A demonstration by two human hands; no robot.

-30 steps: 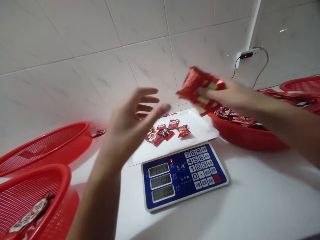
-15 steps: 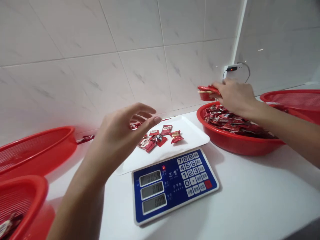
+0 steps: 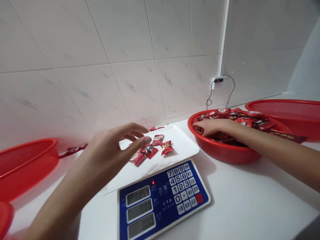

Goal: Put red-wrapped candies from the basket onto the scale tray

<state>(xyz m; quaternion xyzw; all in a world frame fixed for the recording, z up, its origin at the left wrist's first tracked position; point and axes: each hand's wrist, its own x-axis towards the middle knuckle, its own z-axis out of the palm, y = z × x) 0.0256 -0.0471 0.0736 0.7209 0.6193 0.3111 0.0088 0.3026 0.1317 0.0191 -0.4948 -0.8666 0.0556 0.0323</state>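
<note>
My left hand [image 3: 122, 141] hovers over the left part of the white scale tray [image 3: 183, 141], thumb and curved fingers apart, holding nothing. Beneath and beside it lie several red wrapped sweets, among them a twist-wrapped sweet [image 3: 167, 147] and a flat red packet [image 3: 157, 140]. The scale's blue panel [image 3: 163, 196] faces me, its displays lit. My right hand [image 3: 212, 126] reaches into the left side of a round red basket [image 3: 225, 155] heaped with red packets [image 3: 246, 121]. Its fingertips dip among the packets, so their grip is hidden.
At the left stand a red basket [image 3: 30, 173] and the rim of another basket [image 3: 5, 218]. One more red basket [image 3: 287, 103] is behind the right one. Loose red packets [image 3: 72, 151] lie by the tiled wall. A power strip [image 3: 220, 80] with cables hangs there.
My right hand has lowered from above the basket into it; the red packet it held is no longer visible in it. My left hand stays over the tray. The view has shifted slightly.
</note>
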